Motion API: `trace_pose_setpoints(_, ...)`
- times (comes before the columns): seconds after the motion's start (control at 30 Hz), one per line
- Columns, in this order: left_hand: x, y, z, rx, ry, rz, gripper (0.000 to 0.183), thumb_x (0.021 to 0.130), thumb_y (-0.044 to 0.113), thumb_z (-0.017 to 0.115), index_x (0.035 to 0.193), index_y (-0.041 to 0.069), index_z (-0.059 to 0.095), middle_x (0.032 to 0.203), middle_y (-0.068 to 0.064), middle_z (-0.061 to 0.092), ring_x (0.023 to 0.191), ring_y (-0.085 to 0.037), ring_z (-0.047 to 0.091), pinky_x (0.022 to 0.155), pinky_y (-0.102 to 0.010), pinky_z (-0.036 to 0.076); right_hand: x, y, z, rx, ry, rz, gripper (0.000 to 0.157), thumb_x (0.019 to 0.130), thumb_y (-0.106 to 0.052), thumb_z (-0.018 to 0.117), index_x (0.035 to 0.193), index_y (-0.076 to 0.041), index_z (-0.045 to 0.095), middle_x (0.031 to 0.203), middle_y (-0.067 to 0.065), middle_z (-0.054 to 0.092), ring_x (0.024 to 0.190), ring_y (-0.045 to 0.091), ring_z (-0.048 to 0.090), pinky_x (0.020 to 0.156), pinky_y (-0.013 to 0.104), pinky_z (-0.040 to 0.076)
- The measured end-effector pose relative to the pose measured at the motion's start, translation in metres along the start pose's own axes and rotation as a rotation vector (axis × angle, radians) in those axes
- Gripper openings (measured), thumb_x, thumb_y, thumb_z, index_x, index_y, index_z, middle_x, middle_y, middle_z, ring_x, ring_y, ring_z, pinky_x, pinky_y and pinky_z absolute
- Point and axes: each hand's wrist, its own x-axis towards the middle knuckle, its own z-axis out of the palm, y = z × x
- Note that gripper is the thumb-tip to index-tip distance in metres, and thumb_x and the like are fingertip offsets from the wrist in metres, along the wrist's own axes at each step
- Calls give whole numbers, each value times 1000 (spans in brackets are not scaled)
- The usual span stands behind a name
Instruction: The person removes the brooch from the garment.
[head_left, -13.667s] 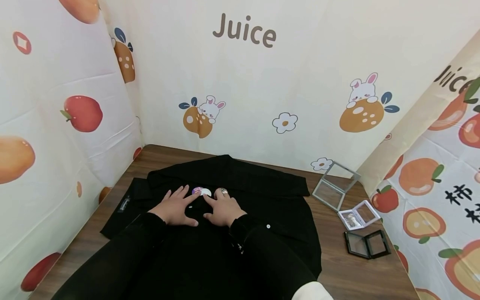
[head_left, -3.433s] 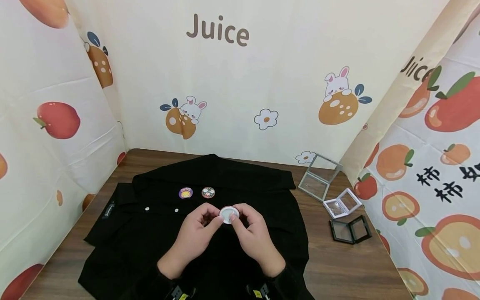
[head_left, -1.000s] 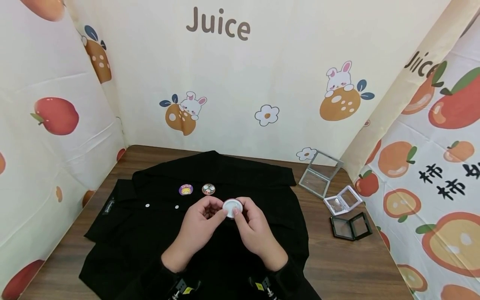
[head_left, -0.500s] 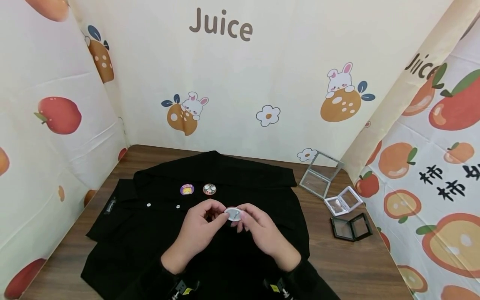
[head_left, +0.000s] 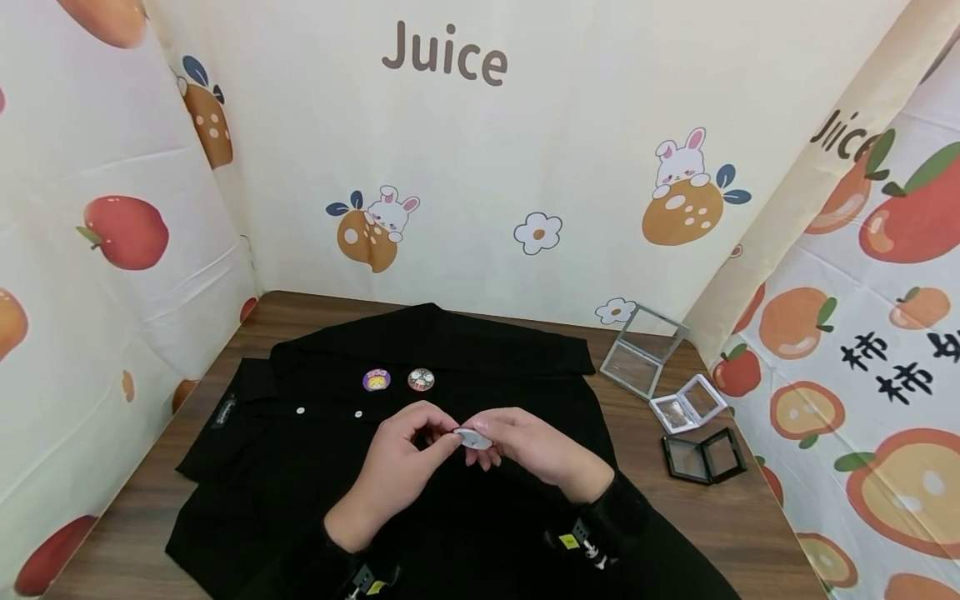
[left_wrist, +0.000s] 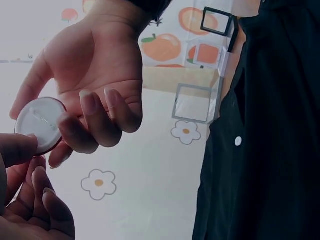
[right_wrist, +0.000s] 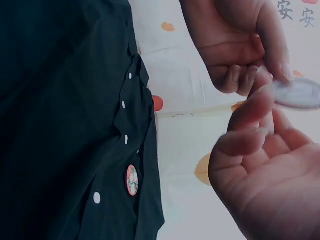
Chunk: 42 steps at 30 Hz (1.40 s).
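Note:
Both hands hold a round pin-back badge (head_left: 472, 439), its pale back and thin pin showing, above a black shirt (head_left: 300, 483). The left hand (head_left: 408, 458) pinches its left edge between thumb and fingers; in the left wrist view the thumb lies on the back of the badge (left_wrist: 42, 125). From the other side my right hand (head_left: 536, 446) has thumb and fingers at the rim, other fingers curled below. Two badges, one purple (head_left: 377, 380) and one with a red-and-white pattern (head_left: 421, 380), lie on the shirt front. The held badge's face is hidden.
On the right of the wooden table (head_left: 652, 533) stand three opened display frames: a grey one (head_left: 643, 354), a white one (head_left: 687, 404) and a black one (head_left: 703, 458). Printed cloth (head_left: 465, 167) walls the table at the back and both sides.
Earlier both hands were down on the shirt near a badge; later they held another badge. Within the last second the badge has tilted flatter and the right wrist has swung out rightward.

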Motion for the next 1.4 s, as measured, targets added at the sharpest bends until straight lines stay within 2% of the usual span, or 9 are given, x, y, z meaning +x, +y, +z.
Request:
trace_pose_setpoints(0.23,-1,1,1,1,-11,-6,17,92,9,78,91,24,72,87,9,65,78,-16,61,70,-32,53,-1,-2,-1,10,-30,19,44,112,-26,40,114,12,63,91,10,66,75,15,57,66,25,45)
trace_pose_setpoints(0.4,-3,0,2,-6,-14,-5,16,93,9,78,92,24,73,87,8,65,78,-16,61,70,-32,53,-3,-4,1,6,-22,-5,40,112,-19,39,111,13,62,88,21,63,73,16,56,65,24,45)
trace_pose_setpoints(0.53,-3,0,2,4,-17,-2,14,93,11,78,93,24,73,88,9,65,79,-15,61,71,-30,54,-3,-3,1,-3,-12,8,39,112,-19,41,110,13,63,88,20,64,73,16,56,65,24,45)
trace_pose_setpoints(0.7,-2,-1,-3,86,-31,-26,15,91,11,80,98,22,73,93,8,66,83,-14,62,74,-30,54,-4,0,-3,-46,24,37,39,112,-22,42,110,11,64,88,16,66,72,16,57,66,24,46)
trace_pose_setpoints(0.83,-3,-6,-12,173,-81,-104,17,91,12,79,104,20,71,98,6,66,86,-11,62,77,-29,54,-6,2,-6,-108,99,108,40,112,-25,45,115,9,67,88,11,66,72,17,57,67,26,47)
trace_pose_setpoints(1.0,-5,-17,-23,235,-149,-244,18,93,16,77,110,21,71,103,7,66,92,-10,63,82,-32,55,-5,5,-5,-295,247,208,36,108,-38,54,114,-7,73,87,5,68,79,28,63,73,34,53)
trace_pose_setpoints(1.13,-8,-28,-28,351,-238,-305,27,96,24,75,122,18,71,118,2,68,108,-17,64,94,-42,53,-6,10,-2,-568,368,232,36,103,-50,59,112,-17,73,87,-4,66,78,21,63,67,34,53)
trace_pose_setpoints(1.27,-13,-39,-28,502,-383,-314,46,96,32,75,137,15,65,139,-5,62,130,-28,56,107,-55,45,-7,19,-5,-795,483,241,43,100,-57,61,116,-19,71,89,-10,63,74,10,57,66,30,50)
trace_pose_setpoints(1.4,-16,-47,-27,610,-529,-284,60,93,38,78,145,14,60,153,-13,50,143,-37,42,112,-62,36,-10,27,-17,-896,585,284,48,100,-57,60,120,-15,70,98,-7,65,79,8,57,72,33,51)
